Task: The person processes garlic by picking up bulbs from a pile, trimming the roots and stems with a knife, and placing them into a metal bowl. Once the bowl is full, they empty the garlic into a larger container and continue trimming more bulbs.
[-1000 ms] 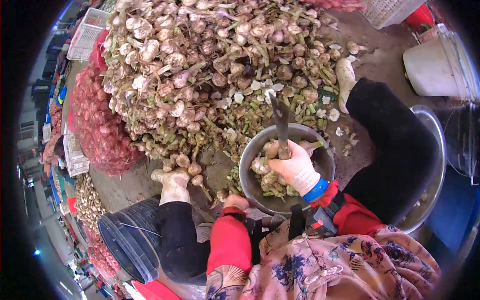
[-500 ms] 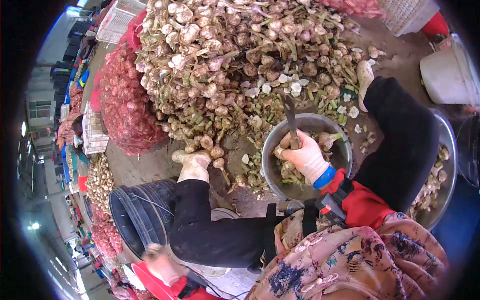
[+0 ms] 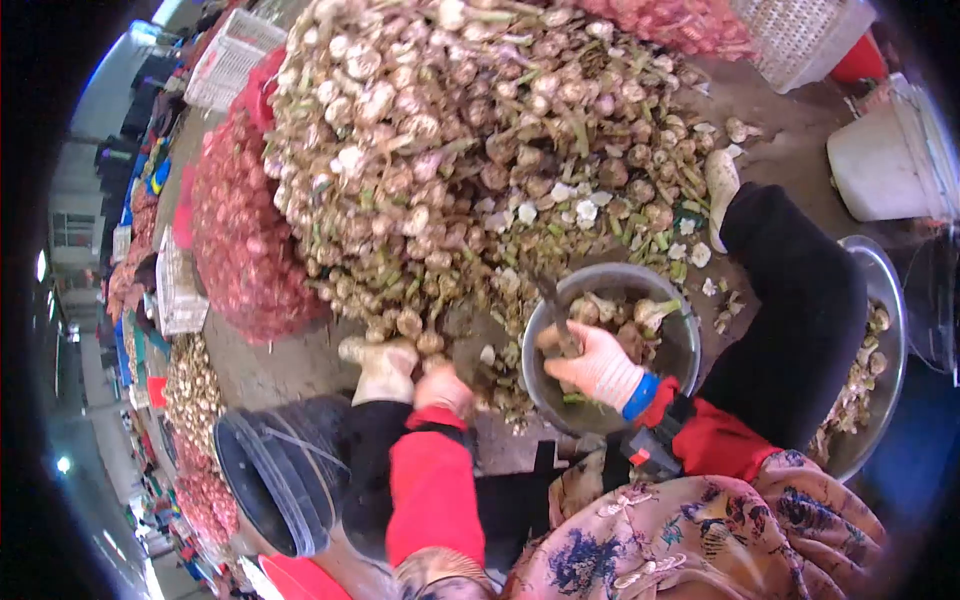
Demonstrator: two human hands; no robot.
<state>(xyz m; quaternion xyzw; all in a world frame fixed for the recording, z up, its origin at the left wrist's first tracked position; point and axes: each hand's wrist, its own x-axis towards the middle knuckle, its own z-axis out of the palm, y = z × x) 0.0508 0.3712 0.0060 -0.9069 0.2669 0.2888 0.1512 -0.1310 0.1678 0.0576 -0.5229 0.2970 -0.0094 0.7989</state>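
Note:
My right hand [image 3: 603, 368] is closed around a knife [image 3: 552, 308], its dark blade pointing up and to the left. It is held over a steel bowl [image 3: 690, 345] containing several garlic bulbs with stems [image 3: 652, 312]. My left hand [image 3: 442, 388] is down beside my left foot, at the near edge of the garlic heap. Its fingertips are next to a garlic bulb [image 3: 430, 343]; the fingers point away from me and are partly hidden and blurred, so their grip does not show.
A large garlic heap [image 3: 400, 130] lies ahead, beside a full red mesh sack [image 3: 250, 220]. A black bucket [image 3: 285, 470] stands to the left. At right are a second steel bowl [image 3: 895, 370] of garlic pieces and a white bucket [image 3: 880, 165]. White crates [image 3: 235, 60] stand farther back.
My left hand has swung from beside the black bucket up and right to the heap's edge. My right hand has shifted slightly down with the knife, whose blade leans more left.

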